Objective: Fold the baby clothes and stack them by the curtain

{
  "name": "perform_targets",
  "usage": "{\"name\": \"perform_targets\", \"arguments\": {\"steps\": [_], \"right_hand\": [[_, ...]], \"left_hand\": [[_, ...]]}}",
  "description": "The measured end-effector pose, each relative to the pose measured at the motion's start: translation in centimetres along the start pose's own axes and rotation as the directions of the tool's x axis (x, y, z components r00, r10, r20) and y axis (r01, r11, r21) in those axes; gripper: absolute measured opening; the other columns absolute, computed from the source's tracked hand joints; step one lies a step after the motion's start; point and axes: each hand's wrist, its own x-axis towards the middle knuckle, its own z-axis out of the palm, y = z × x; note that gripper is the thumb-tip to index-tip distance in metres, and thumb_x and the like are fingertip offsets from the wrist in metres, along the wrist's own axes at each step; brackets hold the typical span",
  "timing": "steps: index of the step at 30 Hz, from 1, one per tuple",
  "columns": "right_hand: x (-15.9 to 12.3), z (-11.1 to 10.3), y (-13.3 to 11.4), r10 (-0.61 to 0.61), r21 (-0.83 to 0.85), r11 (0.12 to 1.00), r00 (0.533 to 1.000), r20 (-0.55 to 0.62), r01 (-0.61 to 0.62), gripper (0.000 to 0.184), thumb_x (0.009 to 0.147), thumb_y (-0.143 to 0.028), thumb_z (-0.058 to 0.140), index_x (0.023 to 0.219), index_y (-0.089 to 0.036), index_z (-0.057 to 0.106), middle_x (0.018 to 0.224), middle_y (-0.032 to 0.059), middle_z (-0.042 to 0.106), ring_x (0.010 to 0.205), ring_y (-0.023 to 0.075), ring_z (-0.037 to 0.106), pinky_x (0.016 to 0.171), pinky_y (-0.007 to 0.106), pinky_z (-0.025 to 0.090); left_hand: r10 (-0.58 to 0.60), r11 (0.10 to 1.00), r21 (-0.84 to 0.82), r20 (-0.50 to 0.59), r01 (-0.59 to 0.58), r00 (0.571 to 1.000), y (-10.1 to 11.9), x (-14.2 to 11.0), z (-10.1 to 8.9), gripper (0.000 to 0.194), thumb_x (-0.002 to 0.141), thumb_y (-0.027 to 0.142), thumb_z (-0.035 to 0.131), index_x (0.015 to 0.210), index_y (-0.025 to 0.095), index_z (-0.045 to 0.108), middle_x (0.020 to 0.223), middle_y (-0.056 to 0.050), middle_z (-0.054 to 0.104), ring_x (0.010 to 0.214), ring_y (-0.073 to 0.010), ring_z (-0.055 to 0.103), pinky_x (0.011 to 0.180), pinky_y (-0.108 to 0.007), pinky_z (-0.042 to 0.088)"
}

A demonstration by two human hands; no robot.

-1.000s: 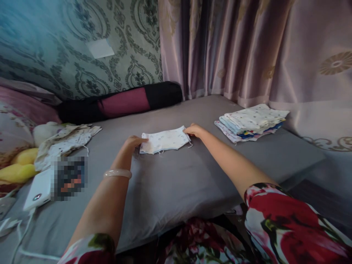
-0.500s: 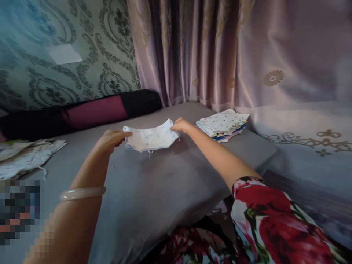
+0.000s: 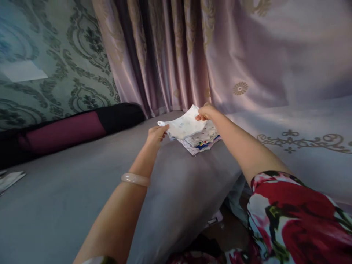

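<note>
Between my two hands a folded white cloth garment [image 3: 183,125] is stretched, its middle sagging a little. My left hand [image 3: 158,133] pinches its left end, and a pale bangle circles that wrist. At the opposite end, my right hand [image 3: 206,111] grips the right edge with fingers closed. Just beneath and behind the garment lies a stack of folded printed cloths [image 3: 203,143], partly covered by it. Whether the garment touches the top of the stack I cannot tell.
A grey-sheeted bed [image 3: 82,183] spreads under everything. Along the wall lies a long black and maroon bag [image 3: 63,134]. Pinkish curtains [image 3: 165,55] hang behind the stack. At the far left a bit of light cloth [image 3: 11,181] shows.
Both hands have lifted the white garment off the bed and carried it right, over the stack of folded cloths. The view has turned to the right.
</note>
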Motion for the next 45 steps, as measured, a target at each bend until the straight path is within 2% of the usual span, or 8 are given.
{"name": "perform_targets", "arguments": {"steps": [3,7,14,26,35,40,43,45], "right_hand": [[2.0,-1.9,2.2,0.068,0.018,0.998,0.997,-0.023,-0.068,0.03,0.087,-0.023,0.063,0.106,0.0,0.059,0.072,0.0119,0.068,0.049,0.0135,0.064,0.05,0.023,0.052],[3.9,-3.9,4.3,0.025,-0.113,0.993,0.993,-0.112,-0.037,0.02,0.088,-0.02,0.06,0.086,-0.002,0.068,0.066,0.0115,0.066,0.056,0.0164,0.066,0.061,0.029,0.054],[6.3,-4.9,6.4,-0.061,-0.31,0.951,0.981,-0.183,0.001,0.014,0.084,-0.013,0.061,0.081,-0.003,0.07,0.064,0.0115,0.065,0.074,0.0214,0.068,0.076,0.033,0.052],[8.1,-3.6,9.3,-0.024,-0.348,0.937,0.985,-0.172,-0.038,0.018,0.086,-0.017,0.062,0.088,-0.002,0.071,0.073,0.0164,0.067,0.089,0.0263,0.067,0.087,0.039,0.05],[7.7,-2.4,10.3,-0.049,-0.444,0.893,0.969,-0.244,-0.067,0.031,0.081,-0.011,0.062,0.111,-0.004,0.066,0.099,0.0225,0.067,0.105,0.0314,0.063,0.089,0.04,0.049],[7.7,-1.6,11.6,-0.015,-0.473,0.874,0.969,-0.246,-0.107,0.038,0.082,-0.014,0.062,0.119,-0.007,0.062,0.117,0.0234,0.062,0.111,0.0307,0.06,0.09,0.039,0.048],[7.1,-1.6,11.7,-0.063,-0.499,0.865,0.975,-0.211,-0.053,0.035,0.086,-0.022,0.058,0.119,-0.01,0.062,0.118,0.0217,0.062,0.11,0.0295,0.06,0.09,0.038,0.047],[6.6,-1.5,11.3,-0.152,-0.533,0.846,0.97,-0.189,0.028,0.034,0.09,-0.026,0.052,0.118,-0.01,0.062,0.117,0.0207,0.062,0.111,0.0295,0.059,0.092,0.039,0.045]], "left_hand": [[-0.014,0.996,-0.085,0.047,0.018,0.999,0.0,0.3,3.8,0.032,0.067,0.032,0.075,0.053,0.016,0.053,0.051,0.003,0.05,0.043,-0.0057,0.04,0.043,-0.021,0.024],[-0.056,0.987,-0.142,0.104,0.071,0.993,-0.5,0.8,7.8,0.031,0.072,0.03,0.072,0.053,0.015,0.054,0.05,0.003,0.051,0.043,-0.005,0.039,0.043,-0.021,0.024],[-0.136,0.968,-0.185,0.169,0.167,0.976,-2.2,1.8,12.0,0.028,0.072,0.03,0.074,0.058,0.014,0.056,0.053,0.002,0.055,0.041,-0.004,0.039,0.041,-0.02,0.024],[-0.155,0.968,-0.171,0.167,0.183,0.974,-5.2,1.7,13.6,0.033,0.071,0.027,0.076,0.056,0.018,0.047,0.045,0.006,0.047,0.038,-0.0045,0.037,0.042,-0.019,0.025],[-0.152,0.98,-0.108,0.13,0.166,0.98,-6.0,1.7,13.8,0.029,0.076,0.023,0.068,0.056,0.018,0.047,0.044,0.006,0.045,0.041,-0.0067,0.04,0.045,-0.02,0.032],[-0.15,0.988,-0.013,0.097,0.152,0.984,-6.3,1.7,13.8,0.02,0.085,0.031,0.059,0.07,0.018,0.054,0.048,0.004,0.048,0.046,-0.0112,0.049,0.048,-0.022,0.035],[-0.05,0.985,0.167,-0.005,0.051,0.999,-6.3,1.8,13.4,0.02,0.087,0.037,0.056,0.091,0.017,0.057,0.065,-0.002,0.062,0.066,-0.018,0.062,0.061,-0.027,0.045],[0.127,0.931,0.353,-0.088,-0.088,0.988,-6.1,1.5,13.1,0.032,0.088,0.041,0.054,0.105,0.015,0.055,0.088,-0.01,0.067,0.089,-0.023,0.064,0.078,-0.032,0.048]]}}
